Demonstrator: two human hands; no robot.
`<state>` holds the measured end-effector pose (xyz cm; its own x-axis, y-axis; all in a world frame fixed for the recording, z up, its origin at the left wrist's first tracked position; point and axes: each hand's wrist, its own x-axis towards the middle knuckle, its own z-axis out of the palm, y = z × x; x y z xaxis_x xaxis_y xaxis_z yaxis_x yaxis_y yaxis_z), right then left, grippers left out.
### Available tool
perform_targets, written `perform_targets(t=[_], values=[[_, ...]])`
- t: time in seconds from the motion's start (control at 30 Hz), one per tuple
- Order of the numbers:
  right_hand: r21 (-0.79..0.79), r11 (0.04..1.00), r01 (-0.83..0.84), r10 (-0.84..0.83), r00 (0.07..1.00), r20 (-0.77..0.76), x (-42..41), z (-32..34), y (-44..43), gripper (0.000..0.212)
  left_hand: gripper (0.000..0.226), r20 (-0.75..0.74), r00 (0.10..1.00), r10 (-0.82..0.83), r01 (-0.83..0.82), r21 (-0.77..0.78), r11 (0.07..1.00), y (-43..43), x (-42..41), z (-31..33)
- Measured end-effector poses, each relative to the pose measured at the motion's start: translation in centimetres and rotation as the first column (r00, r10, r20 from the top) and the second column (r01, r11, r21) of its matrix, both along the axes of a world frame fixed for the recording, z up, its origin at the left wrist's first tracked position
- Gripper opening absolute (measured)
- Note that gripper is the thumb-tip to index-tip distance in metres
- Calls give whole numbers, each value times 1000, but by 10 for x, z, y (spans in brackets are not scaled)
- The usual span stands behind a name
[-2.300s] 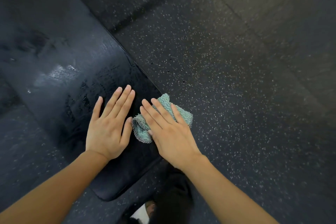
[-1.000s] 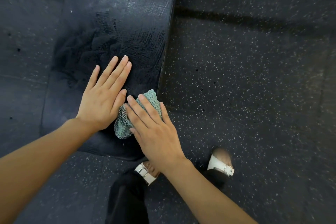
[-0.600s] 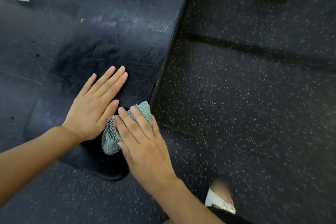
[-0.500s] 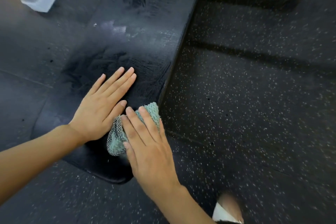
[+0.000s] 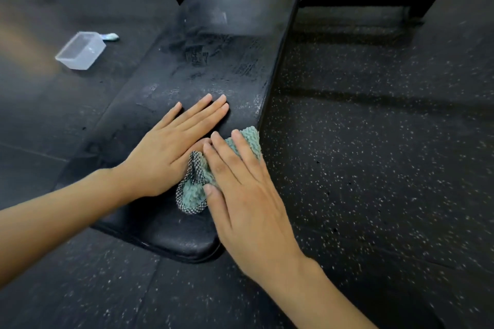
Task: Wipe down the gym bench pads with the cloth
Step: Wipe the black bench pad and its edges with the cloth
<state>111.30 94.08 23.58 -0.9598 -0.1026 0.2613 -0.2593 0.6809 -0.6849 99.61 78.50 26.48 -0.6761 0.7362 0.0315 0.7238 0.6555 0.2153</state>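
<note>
From the head camera, the right hand lies flat, fingers extended, pressing the crumpled teal knitted cloth onto the near right edge of the long black padded bench pad. The left hand, open and empty, braces beside it. Firm, overlapping strokes toward the streaky far end would probably serve best.
</note>
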Motion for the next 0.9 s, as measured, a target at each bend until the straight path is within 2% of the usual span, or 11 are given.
perform_targets(t=[0.13, 0.3, 0.43, 0.6, 0.7, 0.9], values=[[-34, 995, 89, -91, 995, -31, -7, -2, -5, 51, 53, 12, 999, -36, 36, 12, 999, -3, -5, -2], [-244, 961, 128, -142, 989, -39, -9, -9, -11, 49, 54, 15, 1000, -8, 8, 25, 1000, 0, -1, -2], [-451, 885, 111, -126, 992, -4, 17, -13, -25, 49, 55, 6, 999, -40, 40, 8, 999, 3, 4, 1], [-634, 765, 112, -126, 992, 24, 59, -25, -47, 59, 57, 30, 998, -58, 59, -50, 997, 11, 16, 6], [-676, 723, 144, -150, 987, 50, 70, -29, -59, 63, 56, 42, 998, -38, 41, -61, 997, 15, 20, 9], [-672, 729, 128, -136, 990, 41, 45, -28, -47, 65, 56, 55, 998, -8, 13, -80, 997, 17, 21, 12]])
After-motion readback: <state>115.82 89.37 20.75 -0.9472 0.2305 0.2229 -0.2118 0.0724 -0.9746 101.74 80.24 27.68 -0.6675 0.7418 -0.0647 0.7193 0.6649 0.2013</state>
